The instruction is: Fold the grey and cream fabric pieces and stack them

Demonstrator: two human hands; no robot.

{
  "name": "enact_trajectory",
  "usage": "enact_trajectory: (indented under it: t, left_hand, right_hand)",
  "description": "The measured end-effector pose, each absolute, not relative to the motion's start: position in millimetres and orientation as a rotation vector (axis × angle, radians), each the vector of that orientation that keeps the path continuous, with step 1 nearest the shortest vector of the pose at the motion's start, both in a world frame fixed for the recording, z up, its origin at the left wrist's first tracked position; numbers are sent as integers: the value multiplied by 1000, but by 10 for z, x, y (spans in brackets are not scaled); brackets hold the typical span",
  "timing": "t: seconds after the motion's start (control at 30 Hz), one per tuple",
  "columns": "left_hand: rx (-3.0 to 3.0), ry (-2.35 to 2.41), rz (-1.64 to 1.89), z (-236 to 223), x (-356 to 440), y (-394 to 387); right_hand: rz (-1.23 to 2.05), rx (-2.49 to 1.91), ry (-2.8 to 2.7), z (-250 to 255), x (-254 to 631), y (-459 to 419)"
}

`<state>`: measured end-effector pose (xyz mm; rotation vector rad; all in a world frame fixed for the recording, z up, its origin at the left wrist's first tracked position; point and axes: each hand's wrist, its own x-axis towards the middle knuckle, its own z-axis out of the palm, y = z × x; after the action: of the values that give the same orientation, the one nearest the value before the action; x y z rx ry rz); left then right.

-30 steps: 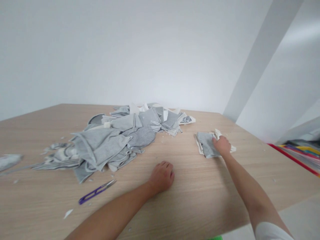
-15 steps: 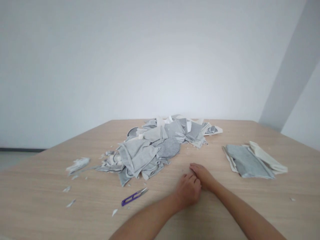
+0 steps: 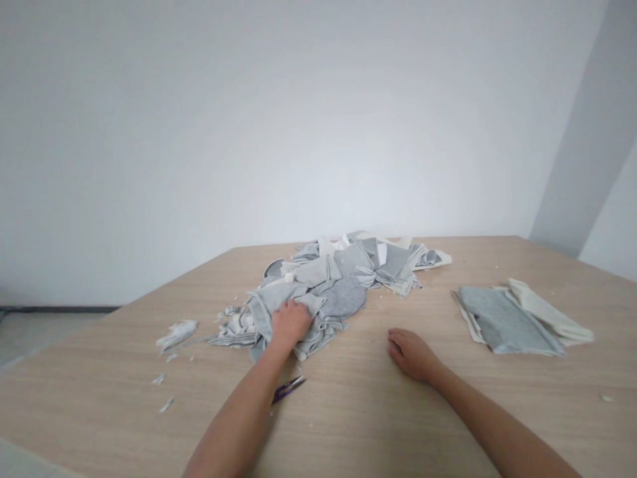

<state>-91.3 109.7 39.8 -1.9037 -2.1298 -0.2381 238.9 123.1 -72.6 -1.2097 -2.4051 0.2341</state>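
- One broad wood-grain table (image 3: 358, 425), its far edge near a pale wall; the bare patch between the two lots of cloth probably serves as working room.
- Loose heap of cloth pieces (image 3: 343, 295), grey, cream and striped, running from mid-table toward the far edge. Jumbled and overlapping, folds at all angles; looks tipped out rather than arranged, within reach of the left arm.
- Small flat stack (image 3: 505, 318) to the right, grey over cream, a cream strip angled along its far side. Lies apart from the heap, presumably so the two don't mix.
- Left hand (image 3: 291, 323) on the near part of the heap, palm down, fingers bent against grey cloth. Fingertips unclear; cannot tell whether they pinch the fabric or only press on it.
- Right hand (image 3: 411, 353) on the bare wood between heap and stack, fingers loosely curled, nothing visible in it; how far they close, cannot tell. Seems to be resting.
- Purple-handled snips (image 3: 287, 390) beside the left forearm, partly hidden by it; likely put down close for quick pickup.
- Pale tuft of scraps (image 3: 176, 334) left of the heap, perhaps swept aside.
- Tiny pale bits (image 3: 166, 405), nearer the left edge, scattered without order.
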Motion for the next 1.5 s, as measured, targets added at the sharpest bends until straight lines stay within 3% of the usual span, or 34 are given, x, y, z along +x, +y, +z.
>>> enact_trajectory:
  t: [0.3,0.8,1.1,1.27,1.5]
  left_hand:
    - [-1885,-2047,-288,508,-890,1062]
    - [-1532,-1481,-1677,1695,-582,485]
    - [-2072,-1728,-2139,1723,34,178]
    - [-2071,-1803,-2501,1611,349,191]
    - [-2052,-1780,-2293,1489,475,245]
  right_hand:
    - [195,-1225,-2410,-665,2385,1175]
    - [111,-1126,-2294,-634,2360,1074]
    - [153,-764,-1876,450,1986,348]
    - [420,-738,-1999,1001,1959,-33]
    - [341,-1084,-2148,1324,1857,-246]
